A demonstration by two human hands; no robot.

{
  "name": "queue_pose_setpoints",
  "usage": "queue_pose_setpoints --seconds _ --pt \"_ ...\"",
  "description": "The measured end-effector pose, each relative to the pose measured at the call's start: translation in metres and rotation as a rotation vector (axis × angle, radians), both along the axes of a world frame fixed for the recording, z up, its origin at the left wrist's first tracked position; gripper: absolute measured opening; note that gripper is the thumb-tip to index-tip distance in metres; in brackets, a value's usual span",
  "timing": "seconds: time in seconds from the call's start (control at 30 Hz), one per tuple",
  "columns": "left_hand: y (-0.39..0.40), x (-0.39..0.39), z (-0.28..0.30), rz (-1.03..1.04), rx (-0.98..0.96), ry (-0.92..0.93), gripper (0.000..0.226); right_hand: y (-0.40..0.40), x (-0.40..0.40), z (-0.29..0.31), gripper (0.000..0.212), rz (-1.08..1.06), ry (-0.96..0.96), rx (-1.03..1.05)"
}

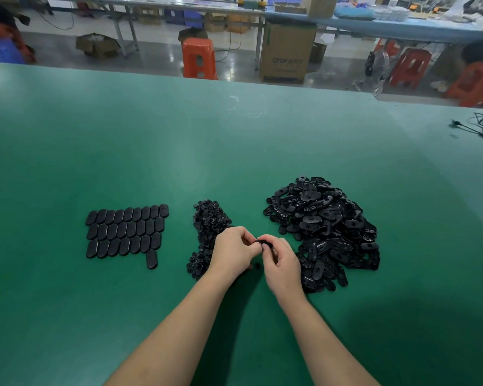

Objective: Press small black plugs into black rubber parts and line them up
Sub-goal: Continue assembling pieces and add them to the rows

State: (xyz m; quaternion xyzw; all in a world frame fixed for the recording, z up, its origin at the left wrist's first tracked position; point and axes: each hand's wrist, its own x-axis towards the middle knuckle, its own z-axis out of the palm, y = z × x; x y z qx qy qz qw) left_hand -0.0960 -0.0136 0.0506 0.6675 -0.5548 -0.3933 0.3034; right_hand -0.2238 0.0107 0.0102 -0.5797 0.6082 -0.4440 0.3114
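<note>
One black oval rubber part (265, 243) is pinched between the fingertips of the left hand (232, 253) and the right hand (281, 264), raised off the green table. A heap of small black plugs (209, 232) is found just behind the left fingers. A loose pile of rubber parts (326, 229) is heaped just right of the right fingers. Finished parts (127, 231) are laid flat in three touching rows well left of the fingers, with one more (151, 259) set below them.

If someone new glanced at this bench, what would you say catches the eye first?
Probably the big heap of black rubber parts on the right of the green table, and the neat rows of finished parts on the left. Between them, beside a smaller pile of plugs, the left hand and right hand meet on one rubber part.
</note>
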Motion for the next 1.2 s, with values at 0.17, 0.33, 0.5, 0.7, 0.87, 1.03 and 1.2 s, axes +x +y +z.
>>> queue_pose_setpoints --seconds 0.17,0.33,0.5,0.7,0.87,1.03,1.2 --pt "0.003 -0.001 0.003 -0.014 -0.025 -0.048 0.009 0.000 -0.001 0.000 0.023 0.003 -0.043 0.001" --pt "0.005 -0.003 0.007 -0.025 -0.067 -0.067 0.008 0.000 0.000 0.000 0.022 -0.008 -0.104 0.013" --pt "0.006 -0.003 0.005 -0.053 -0.095 -0.076 0.007 -0.001 -0.001 -0.003 0.016 -0.036 -0.119 0.006" --pt "0.007 -0.002 0.004 -0.092 -0.116 -0.100 0.007 -0.001 -0.001 -0.003 0.029 -0.047 -0.103 -0.044" --pt "0.009 -0.003 -0.001 -0.142 -0.222 -0.197 0.012 -0.003 0.000 -0.006 0.028 -0.041 -0.086 -0.038" --pt "0.015 -0.003 -0.004 -0.230 -0.475 -0.533 0.021 -0.005 0.000 -0.008 0.028 -0.017 -0.065 0.007" --pt "0.016 0.001 -0.006 -0.294 -0.643 -0.665 0.008 -0.003 0.003 -0.006 0.033 0.008 -0.069 0.034"
